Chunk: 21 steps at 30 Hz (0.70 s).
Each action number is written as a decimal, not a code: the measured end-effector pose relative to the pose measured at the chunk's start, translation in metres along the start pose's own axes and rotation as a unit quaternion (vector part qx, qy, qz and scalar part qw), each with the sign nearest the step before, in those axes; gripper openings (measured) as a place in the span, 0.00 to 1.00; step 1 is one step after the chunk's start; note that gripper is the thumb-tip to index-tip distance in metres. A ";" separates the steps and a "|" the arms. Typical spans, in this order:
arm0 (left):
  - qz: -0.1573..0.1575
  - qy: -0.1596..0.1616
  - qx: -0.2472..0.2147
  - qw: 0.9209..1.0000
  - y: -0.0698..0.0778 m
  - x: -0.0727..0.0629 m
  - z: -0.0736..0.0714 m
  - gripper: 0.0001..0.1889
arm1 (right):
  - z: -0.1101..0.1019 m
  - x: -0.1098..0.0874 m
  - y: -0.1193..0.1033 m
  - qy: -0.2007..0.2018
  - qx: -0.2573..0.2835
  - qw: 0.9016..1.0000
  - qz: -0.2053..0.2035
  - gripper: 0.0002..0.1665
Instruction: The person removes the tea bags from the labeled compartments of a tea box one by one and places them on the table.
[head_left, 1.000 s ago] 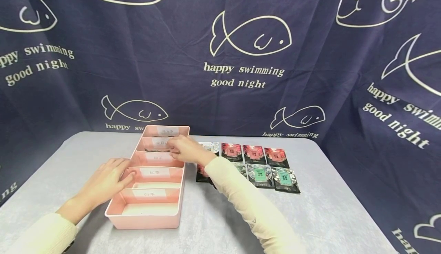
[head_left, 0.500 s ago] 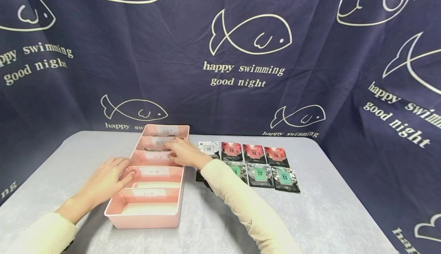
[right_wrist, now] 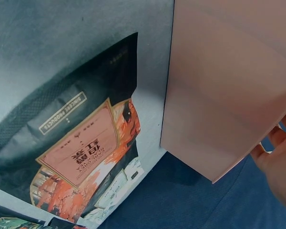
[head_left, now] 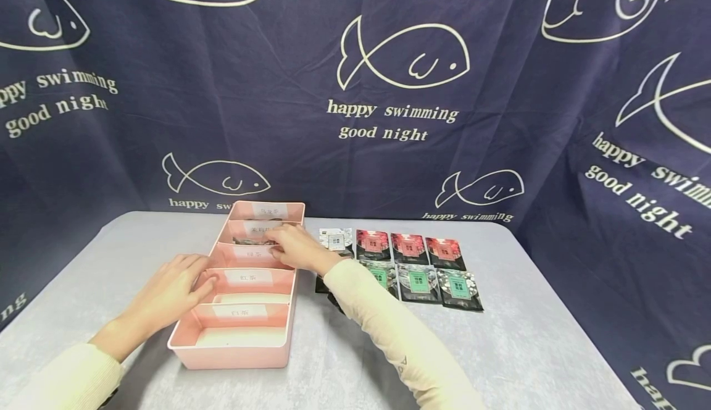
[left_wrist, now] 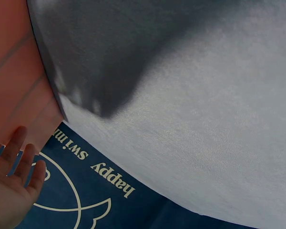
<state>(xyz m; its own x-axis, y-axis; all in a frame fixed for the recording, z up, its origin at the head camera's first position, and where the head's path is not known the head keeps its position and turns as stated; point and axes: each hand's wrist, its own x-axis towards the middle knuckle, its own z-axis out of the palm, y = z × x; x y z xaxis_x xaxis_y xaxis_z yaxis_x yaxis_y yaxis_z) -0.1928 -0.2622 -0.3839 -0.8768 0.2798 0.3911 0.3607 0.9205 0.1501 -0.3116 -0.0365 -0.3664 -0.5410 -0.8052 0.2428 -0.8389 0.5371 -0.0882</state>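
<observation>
A long pink divided box point(head_left: 233, 358) with a paper label in each compartment lies lengthwise on the table. At its left rim rests my left hand point(head_left: 172, 283), thumb reaching over the edge; its fingers look relaxed in the left wrist view. My right hand point(head_left: 300, 247) reaches over the right rim, its fingertips inside the box near the second and third compartments from the back. The rim hides part of these fingers in the right wrist view, and I cannot tell whether they hold anything. Dark packets point(head_left: 252, 242) show low in the second compartment from the back.
Right of the box lie two rows of tea packets: red ones point(head_left: 409, 247), a white-topped one point(head_left: 336, 241) and green-labelled ones point(head_left: 460, 288). The right forearm partly covers a red packet point(right_wrist: 81, 152), plain in the right wrist view. A dark blue fish-print curtain point(head_left: 400, 169) stands behind the table.
My right hand has shifted slightly left, and its sleeve has moved left too, uncovering more of the white-topped and green-labelled packets. The left hand and the box stay in place.
</observation>
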 end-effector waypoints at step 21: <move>0.003 0.005 0.001 1.000 -0.001 -0.001 0.001 0.20 | -0.002 -0.001 -0.005 0.089 0.029 0.993 0.066 0.10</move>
<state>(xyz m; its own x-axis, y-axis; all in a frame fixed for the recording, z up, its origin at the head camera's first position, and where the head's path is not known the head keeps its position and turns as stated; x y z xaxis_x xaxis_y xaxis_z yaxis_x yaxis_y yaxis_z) -0.1928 -0.2626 -0.3850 -0.8713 0.2830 0.4010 0.3654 0.9195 0.1449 -0.3070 -0.0377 -0.3641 -0.6316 -0.6685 0.3927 -0.7663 0.6151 -0.1856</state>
